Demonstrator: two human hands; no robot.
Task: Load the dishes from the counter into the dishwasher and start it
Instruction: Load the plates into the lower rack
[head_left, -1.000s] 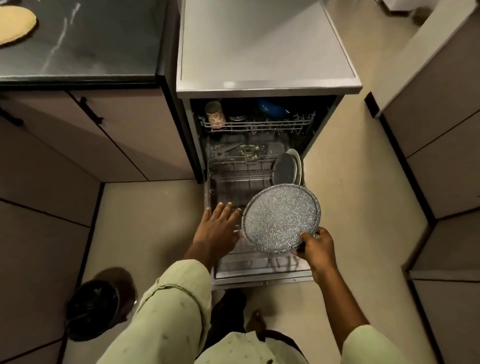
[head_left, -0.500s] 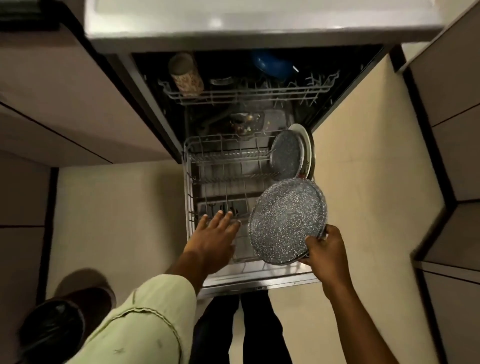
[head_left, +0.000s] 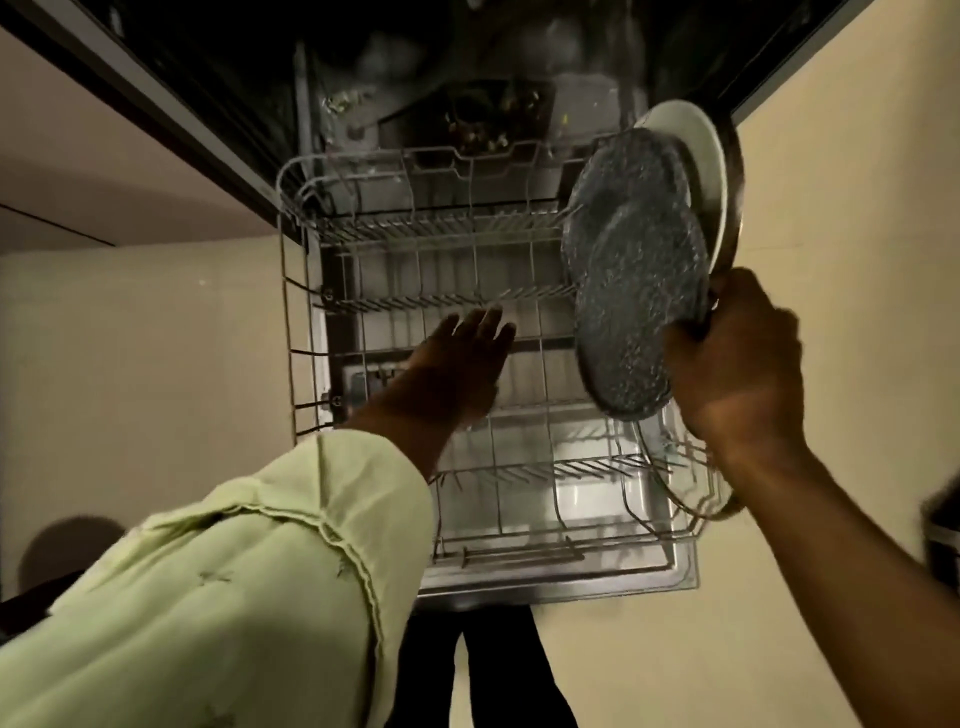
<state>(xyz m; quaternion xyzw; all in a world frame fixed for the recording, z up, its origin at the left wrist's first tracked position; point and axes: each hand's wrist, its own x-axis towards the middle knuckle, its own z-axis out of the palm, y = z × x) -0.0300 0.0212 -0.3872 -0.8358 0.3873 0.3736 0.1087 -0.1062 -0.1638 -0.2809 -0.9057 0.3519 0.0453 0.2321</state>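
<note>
Here the dishwasher (head_left: 395, 62) stands open, its inside dark, with the door down over the pale floor (head_left: 156, 364). The lower wire rack (head_left: 415, 228) is pulled out over the door, most of its rows of prongs bare. A pale green sleeve (head_left: 249, 571) covers the left arm, which reaches in over the rack. A grey speckled plate (head_left: 634, 317) is tilted on edge at the right side of the rack. Whether it sits in the prongs cannot be told. Just behind it another speckled plate (head_left: 618, 176) stands on edge, and behind that a white plate (head_left: 696, 150). The right hand (head_left: 737, 374) grips the front plate by its right rim, fingers curled round the edge. The left hand (head_left: 457, 369) hovers flat above the middle of the rack, fingers straight and slightly spread, holding nothing.
</note>
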